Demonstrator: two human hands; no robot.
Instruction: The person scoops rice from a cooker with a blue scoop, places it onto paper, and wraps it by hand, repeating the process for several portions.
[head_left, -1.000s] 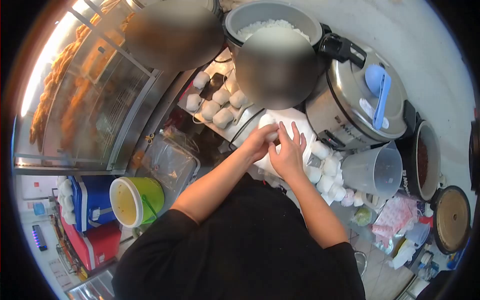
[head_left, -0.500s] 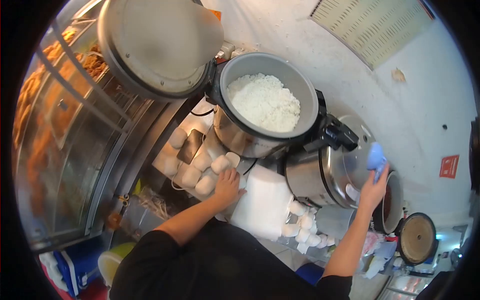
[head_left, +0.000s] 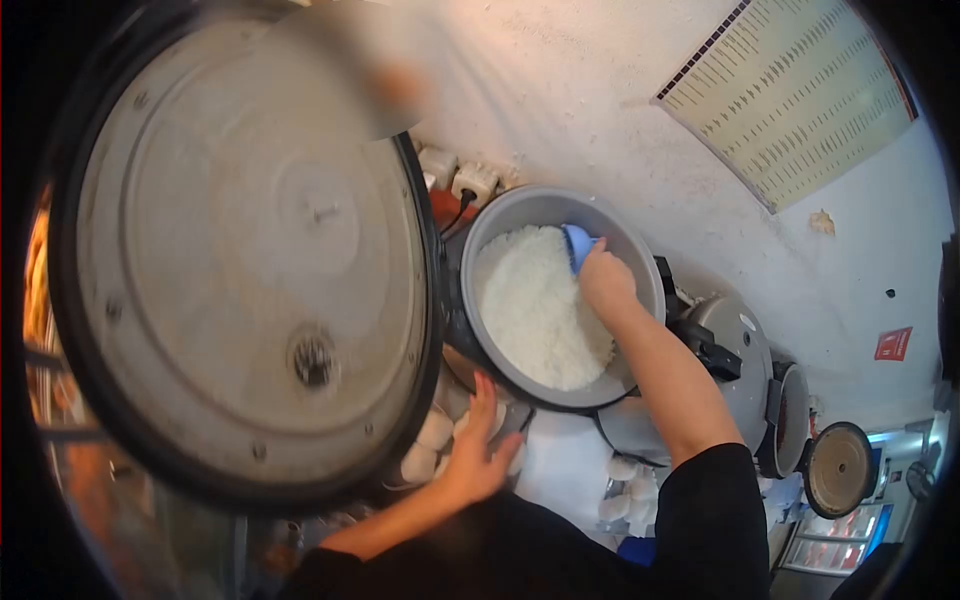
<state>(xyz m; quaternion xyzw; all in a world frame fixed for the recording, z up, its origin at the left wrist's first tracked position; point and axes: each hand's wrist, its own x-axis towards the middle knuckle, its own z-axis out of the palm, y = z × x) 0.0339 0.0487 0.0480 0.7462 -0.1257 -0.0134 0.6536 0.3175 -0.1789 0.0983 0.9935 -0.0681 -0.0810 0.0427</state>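
Observation:
My right hand [head_left: 610,285] is closed around a blue rice scoop [head_left: 576,248], its bowl dipped against the far right part of the white rice [head_left: 535,310]. The rice lies in the grey inner pot [head_left: 476,285] of an uncovered cooker. Below the pot's near left side is my left hand [head_left: 478,455], fingers stretched up and thumb spread, holding nothing. Around it sit several rounded white things [head_left: 434,430], partly hidden by the hand and the lid.
A large raised lid [head_left: 250,220] fills the left side. White sheets [head_left: 565,455] lie in front of the cooker, beside small white pieces [head_left: 635,490]. A second cooker with its lid on [head_left: 735,345] stands to the right. Plugs [head_left: 472,183] sit on the wall behind.
My right hand has brought the scoop from over the second cooker leftward into the rice pot. My left hand has lifted off the white things and spread its fingers. The view has moved closer.

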